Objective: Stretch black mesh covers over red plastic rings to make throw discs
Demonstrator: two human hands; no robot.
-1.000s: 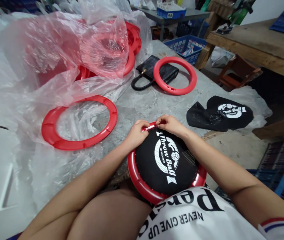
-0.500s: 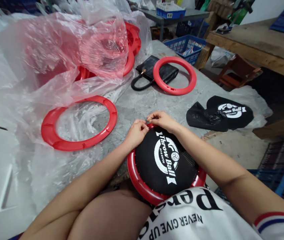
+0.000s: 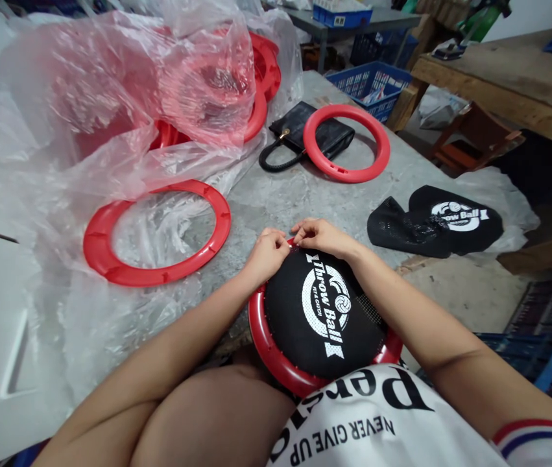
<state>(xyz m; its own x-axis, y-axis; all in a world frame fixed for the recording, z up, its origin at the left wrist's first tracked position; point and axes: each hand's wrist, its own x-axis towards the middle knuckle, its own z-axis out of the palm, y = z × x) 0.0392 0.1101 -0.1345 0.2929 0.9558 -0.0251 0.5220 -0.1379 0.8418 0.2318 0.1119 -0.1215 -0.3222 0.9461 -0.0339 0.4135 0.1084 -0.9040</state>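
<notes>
A red plastic ring with a black mesh cover printed "Throw Ball" rests against my body at the table's near edge. My left hand and my right hand meet at the ring's far rim. Both pinch the edge of the black mesh there, fingers closed. A second loose red ring lies on clear plastic to the left. A third red ring lies farther back, partly over a black handbag.
A big clear plastic bag holding more red rings fills the back left. Spare black mesh covers lie at the right on the grey table. A blue basket, a wooden bench and a chair stand beyond.
My right hand slid left along the far rim toward my left hand, and the shiny red rim gap between them is now covered. The view shifted slightly.
</notes>
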